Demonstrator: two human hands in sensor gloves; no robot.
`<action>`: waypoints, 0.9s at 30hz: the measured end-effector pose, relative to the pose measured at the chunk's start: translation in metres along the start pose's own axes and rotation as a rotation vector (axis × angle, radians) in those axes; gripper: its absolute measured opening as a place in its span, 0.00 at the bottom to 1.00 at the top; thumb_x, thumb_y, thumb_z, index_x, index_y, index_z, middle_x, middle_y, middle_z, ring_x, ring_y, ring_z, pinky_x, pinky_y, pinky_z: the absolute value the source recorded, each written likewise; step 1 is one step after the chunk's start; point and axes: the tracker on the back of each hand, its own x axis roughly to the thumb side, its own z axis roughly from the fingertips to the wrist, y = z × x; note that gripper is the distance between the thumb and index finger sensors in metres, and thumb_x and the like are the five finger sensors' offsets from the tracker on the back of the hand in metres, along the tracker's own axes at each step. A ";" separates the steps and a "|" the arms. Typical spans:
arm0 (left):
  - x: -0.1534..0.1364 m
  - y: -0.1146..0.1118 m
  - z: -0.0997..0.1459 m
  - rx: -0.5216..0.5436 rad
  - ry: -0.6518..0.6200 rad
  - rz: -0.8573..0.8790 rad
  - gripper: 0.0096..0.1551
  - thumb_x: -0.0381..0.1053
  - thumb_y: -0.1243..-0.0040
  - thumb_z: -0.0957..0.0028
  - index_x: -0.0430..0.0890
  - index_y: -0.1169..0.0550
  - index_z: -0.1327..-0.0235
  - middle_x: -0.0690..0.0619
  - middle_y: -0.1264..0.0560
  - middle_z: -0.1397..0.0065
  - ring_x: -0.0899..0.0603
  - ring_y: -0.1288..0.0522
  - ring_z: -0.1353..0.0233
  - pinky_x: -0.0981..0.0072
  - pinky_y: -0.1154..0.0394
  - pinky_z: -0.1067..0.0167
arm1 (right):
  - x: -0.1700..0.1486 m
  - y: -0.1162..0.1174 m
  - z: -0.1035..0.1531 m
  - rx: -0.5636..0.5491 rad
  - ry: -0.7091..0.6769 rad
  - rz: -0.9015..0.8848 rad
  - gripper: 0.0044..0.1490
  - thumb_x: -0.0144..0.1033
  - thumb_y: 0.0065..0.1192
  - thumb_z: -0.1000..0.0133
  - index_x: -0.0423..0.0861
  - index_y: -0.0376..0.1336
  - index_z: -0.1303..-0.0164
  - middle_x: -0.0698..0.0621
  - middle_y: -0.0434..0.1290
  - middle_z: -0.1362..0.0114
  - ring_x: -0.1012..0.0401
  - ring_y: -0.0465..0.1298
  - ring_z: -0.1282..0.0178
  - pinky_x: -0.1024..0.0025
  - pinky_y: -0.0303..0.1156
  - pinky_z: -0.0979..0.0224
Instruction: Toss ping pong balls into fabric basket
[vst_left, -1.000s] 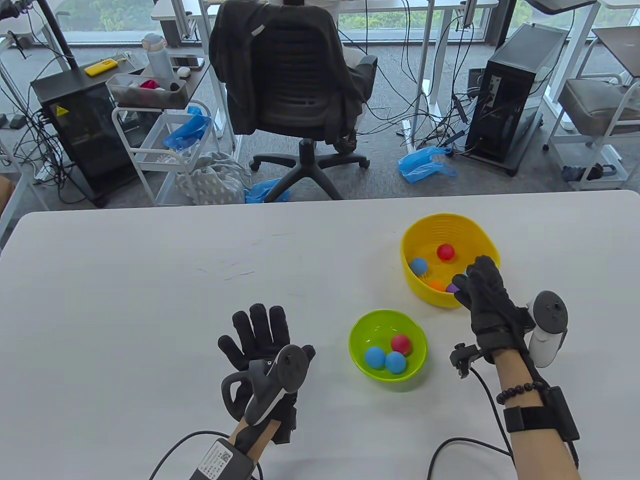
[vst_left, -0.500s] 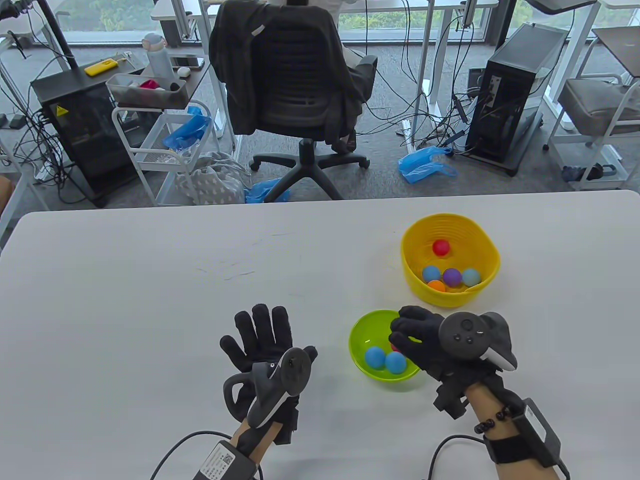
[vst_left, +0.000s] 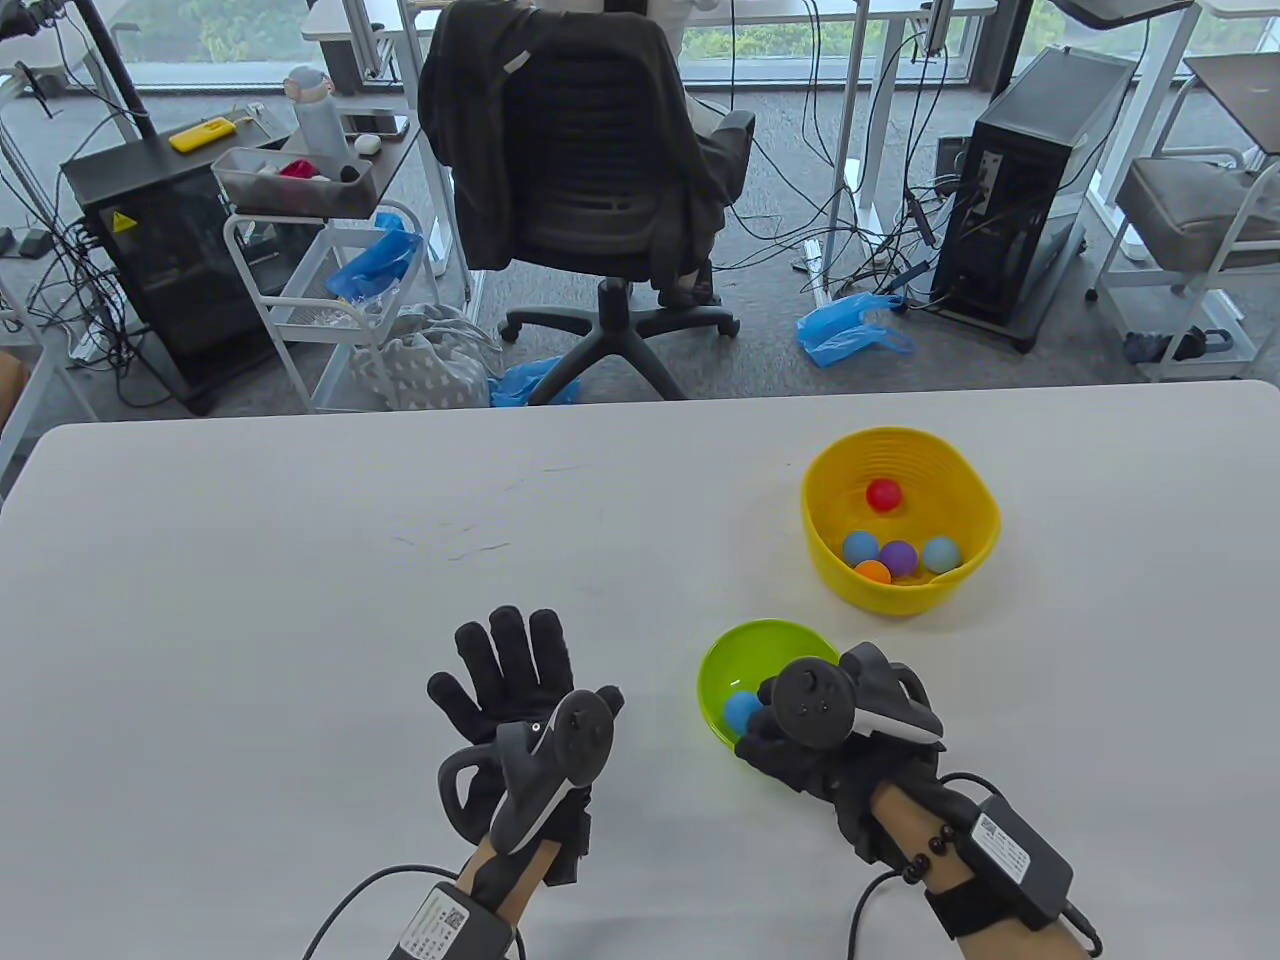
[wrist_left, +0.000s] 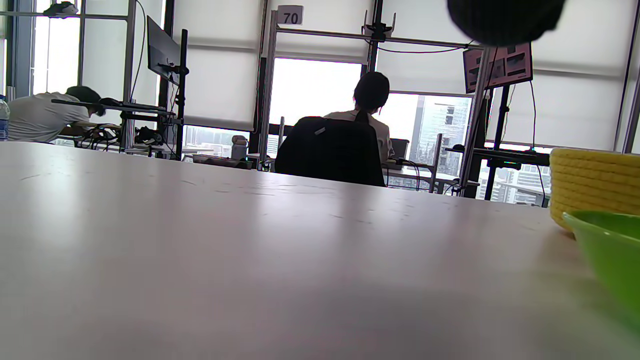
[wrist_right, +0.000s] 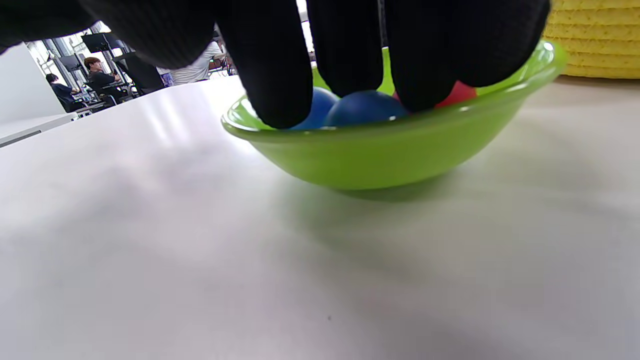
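Observation:
The yellow woven fabric basket (vst_left: 985, 520) stands at the right of the table and holds several coloured balls, among them a red ball (vst_left: 881, 494). In front of it the green bowl (vst_left: 740, 640) holds a blue ball (vst_left: 742, 708). My right hand (vst_left: 765, 725) is down over this bowl. In the right wrist view its fingers (wrist_right: 280, 75) reach into the green bowl (wrist_right: 390, 155) and touch a blue ball (wrist_right: 365, 107), with a red ball (wrist_right: 462, 94) beside it. Whether they grip one is hidden. My left hand (vst_left: 510, 665) rests flat with fingers spread, holding nothing.
The white table (vst_left: 300, 600) stretches left and behind the hands. In the left wrist view the yellow basket (wrist_left: 595, 185) and green bowl (wrist_left: 610, 250) are at the right edge. An office chair (vst_left: 590, 180) and carts stand beyond the far table edge.
My right hand drew back from the yellow basket, where a light blue ball now lies, and came down into the green bowl. My left hand stayed almost still.

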 end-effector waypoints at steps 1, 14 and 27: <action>0.000 0.000 0.000 0.000 0.003 0.000 0.57 0.67 0.45 0.45 0.45 0.56 0.15 0.39 0.65 0.11 0.26 0.70 0.16 0.18 0.71 0.31 | -0.001 0.002 -0.002 0.011 0.006 0.001 0.33 0.54 0.58 0.39 0.44 0.72 0.34 0.37 0.67 0.19 0.31 0.71 0.30 0.35 0.69 0.31; 0.001 0.001 -0.001 -0.013 0.004 -0.004 0.56 0.67 0.45 0.45 0.45 0.56 0.15 0.39 0.65 0.11 0.27 0.70 0.16 0.18 0.71 0.31 | -0.010 0.014 -0.013 0.048 0.025 -0.023 0.33 0.53 0.57 0.39 0.46 0.69 0.29 0.35 0.63 0.17 0.32 0.70 0.28 0.37 0.67 0.29; 0.002 0.000 0.000 -0.018 -0.014 0.017 0.56 0.67 0.45 0.45 0.45 0.56 0.15 0.39 0.65 0.11 0.27 0.70 0.16 0.18 0.71 0.31 | -0.021 -0.021 0.011 -0.133 -0.009 -0.096 0.34 0.43 0.72 0.44 0.46 0.67 0.28 0.37 0.70 0.23 0.41 0.80 0.42 0.47 0.77 0.40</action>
